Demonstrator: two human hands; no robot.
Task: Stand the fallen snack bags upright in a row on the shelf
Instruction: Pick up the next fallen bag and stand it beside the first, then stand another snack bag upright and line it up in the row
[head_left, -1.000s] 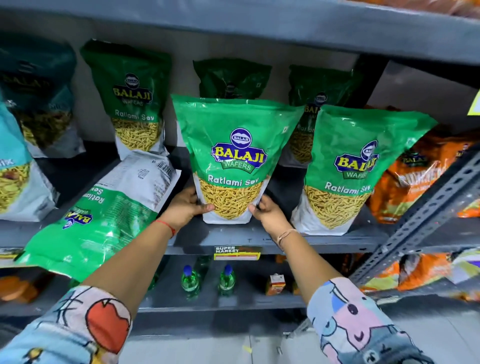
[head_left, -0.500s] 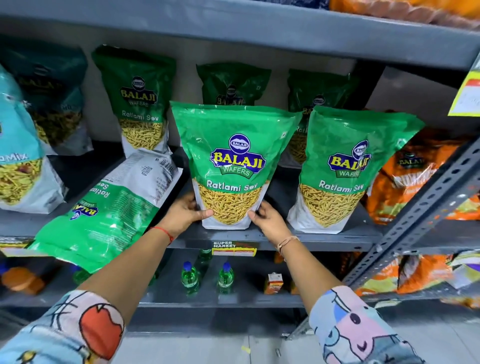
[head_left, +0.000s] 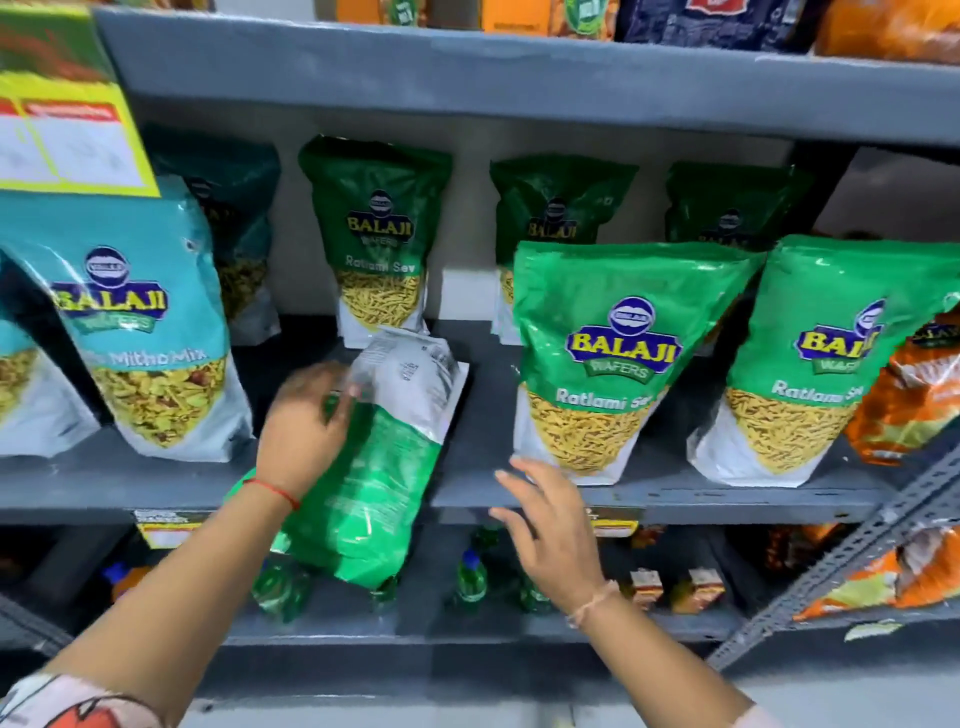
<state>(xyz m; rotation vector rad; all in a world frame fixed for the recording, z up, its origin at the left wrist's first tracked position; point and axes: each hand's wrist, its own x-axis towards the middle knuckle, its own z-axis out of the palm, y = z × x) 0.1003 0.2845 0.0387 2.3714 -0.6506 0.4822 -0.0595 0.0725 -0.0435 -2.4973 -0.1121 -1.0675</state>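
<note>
A green Ratlami Sev bag (head_left: 384, 457) lies fallen, back side up, its top hanging over the front edge of the grey shelf (head_left: 675, 496). My left hand (head_left: 306, 421) rests on its left side, fingers curled over the bag near its white bottom end. My right hand (head_left: 550, 525) hovers open in front of the shelf edge, just below an upright green Ratlami Sev bag (head_left: 602, 358). A second upright green bag (head_left: 821, 358) stands to its right. Three more green bags stand in the back row, one of them (head_left: 379, 234) just behind the fallen bag.
A teal Mitho Mix bag (head_left: 140, 322) stands at the left, an orange bag (head_left: 914, 395) at the right. A yellow price card (head_left: 67, 130) hangs at upper left. Green bottles (head_left: 470, 577) and small cartons sit on the lower shelf. A slanted metal brace (head_left: 857, 551) crosses the right.
Both hands have let go of the middle upright bag. My left hand has moved left onto the fallen bag; my right hand has dropped below the shelf edge. The view shifted left.
</note>
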